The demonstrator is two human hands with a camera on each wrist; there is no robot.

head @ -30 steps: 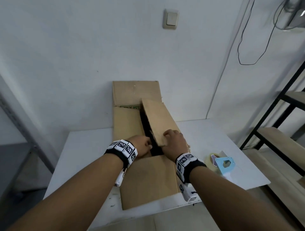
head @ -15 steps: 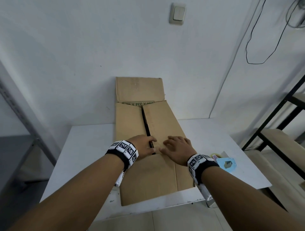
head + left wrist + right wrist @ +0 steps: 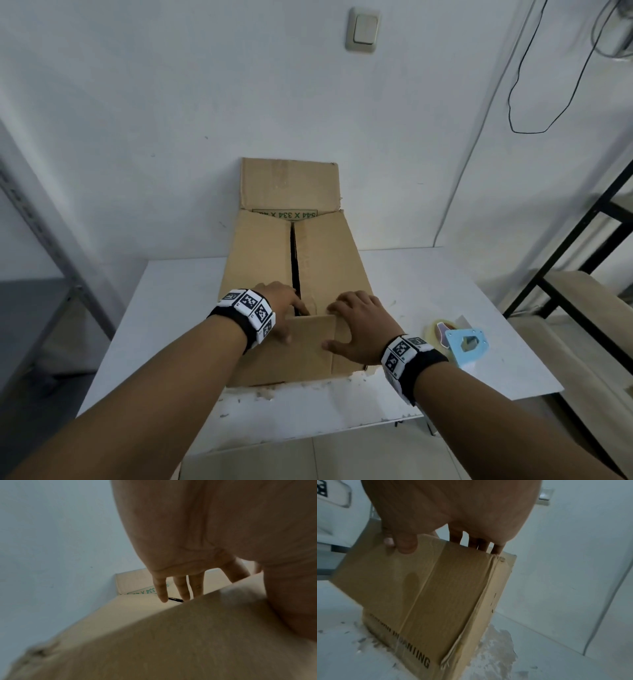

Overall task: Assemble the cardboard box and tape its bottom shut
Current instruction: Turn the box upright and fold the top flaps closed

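Note:
The brown cardboard box (image 3: 263,260) stands on the white table (image 3: 178,294), its two long flaps folded flat with a dark slit between them. Its far flap (image 3: 291,181) stands up against the wall. The near short flap (image 3: 311,339) is raised between my hands. My right hand (image 3: 363,325) grips it, thumb (image 3: 406,543) on the outer face of the flap (image 3: 436,588) and fingers over its top edge. My left hand (image 3: 279,305) holds its left side, with straight fingers (image 3: 161,591) reaching past the flap's (image 3: 171,642) edge to the box top.
A light blue tape dispenser (image 3: 466,346) with a tape roll (image 3: 436,330) lies on the table right of the box. A dark metal shelf frame (image 3: 582,246) stands at the right, a grey rack (image 3: 51,246) at the left. The wall is right behind the box.
The right long flap went down flat under my right hand. Both hands then slid back to the box's near end and lifted the near short flap.

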